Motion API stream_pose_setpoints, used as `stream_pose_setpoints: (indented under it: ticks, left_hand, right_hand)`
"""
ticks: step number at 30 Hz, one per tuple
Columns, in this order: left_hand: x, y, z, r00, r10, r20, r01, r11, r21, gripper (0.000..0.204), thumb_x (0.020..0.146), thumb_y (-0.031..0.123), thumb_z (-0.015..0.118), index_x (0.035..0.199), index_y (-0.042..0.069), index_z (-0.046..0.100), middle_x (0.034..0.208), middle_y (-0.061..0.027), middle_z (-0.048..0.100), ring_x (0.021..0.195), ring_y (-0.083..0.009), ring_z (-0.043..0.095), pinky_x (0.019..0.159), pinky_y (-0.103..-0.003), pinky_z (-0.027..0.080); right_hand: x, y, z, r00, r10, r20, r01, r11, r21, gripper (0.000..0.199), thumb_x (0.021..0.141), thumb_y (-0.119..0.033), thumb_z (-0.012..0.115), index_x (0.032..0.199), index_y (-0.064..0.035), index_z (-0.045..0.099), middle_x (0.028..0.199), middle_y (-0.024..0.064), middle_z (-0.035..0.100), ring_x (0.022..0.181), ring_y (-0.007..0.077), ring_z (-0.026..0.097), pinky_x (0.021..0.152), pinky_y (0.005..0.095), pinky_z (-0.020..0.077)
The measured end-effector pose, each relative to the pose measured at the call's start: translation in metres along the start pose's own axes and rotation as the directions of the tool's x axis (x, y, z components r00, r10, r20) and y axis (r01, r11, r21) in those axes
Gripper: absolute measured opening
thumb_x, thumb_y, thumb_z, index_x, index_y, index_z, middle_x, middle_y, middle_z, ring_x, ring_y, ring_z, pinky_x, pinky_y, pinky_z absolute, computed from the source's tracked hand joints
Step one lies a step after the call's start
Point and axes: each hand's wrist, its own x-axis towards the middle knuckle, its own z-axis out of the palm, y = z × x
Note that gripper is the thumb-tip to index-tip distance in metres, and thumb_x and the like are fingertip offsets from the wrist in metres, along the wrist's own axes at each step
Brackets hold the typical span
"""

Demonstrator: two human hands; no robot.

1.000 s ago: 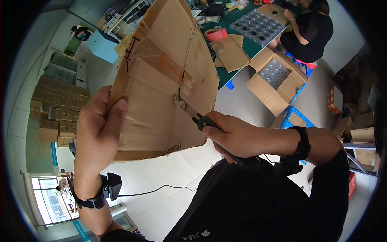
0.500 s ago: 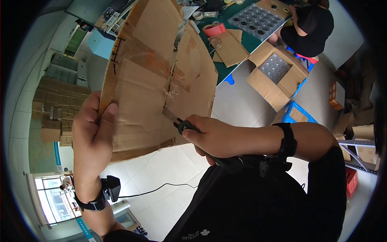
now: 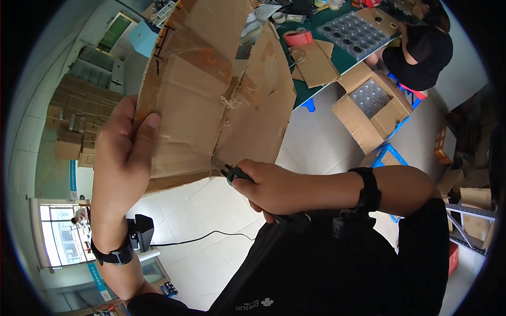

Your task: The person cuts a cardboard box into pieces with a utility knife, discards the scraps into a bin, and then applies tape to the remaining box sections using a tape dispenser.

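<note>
The left hand grips the left edge of a large flattened cardboard sheet held up in front of the person, thumb pressed on its face. The right hand is closed around a dark-handled cutter whose tip meets the sheet's lower edge. Cutting cleanly probably calls for keeping the sheet taut and the left fingers well off the blade's line. Beyond, an open cardboard box on the floor holds what looks like clear glassware, and a dark tray of cells lies on the green tabletop beside a seated person.
</note>
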Motion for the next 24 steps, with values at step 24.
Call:
stream_pose_setpoints:
  ticks: [24]
  left_hand:
    - [-0.031, -0.080, -0.112, 0.797, -0.172, -0.579, 0.084, 0.981, -0.176, 0.032, 0.100, 0.022, 0.058, 0.123, 0.000, 0.060, 0.102, -0.0040, 0.065, 0.089, -0.0075, 0.057, 0.082, -0.021, 0.044]
  right_hand:
    - [0.007, -0.009, 0.069, 0.995, -0.097, 0.009, 0.097, 0.995, -0.033, 0.032, 0.105, -0.028, 0.040, 0.124, -0.0022, 0.040, 0.070, 0.0051, 0.056, 0.051, 0.0123, 0.059, 0.050, 0.0274, 0.0476]
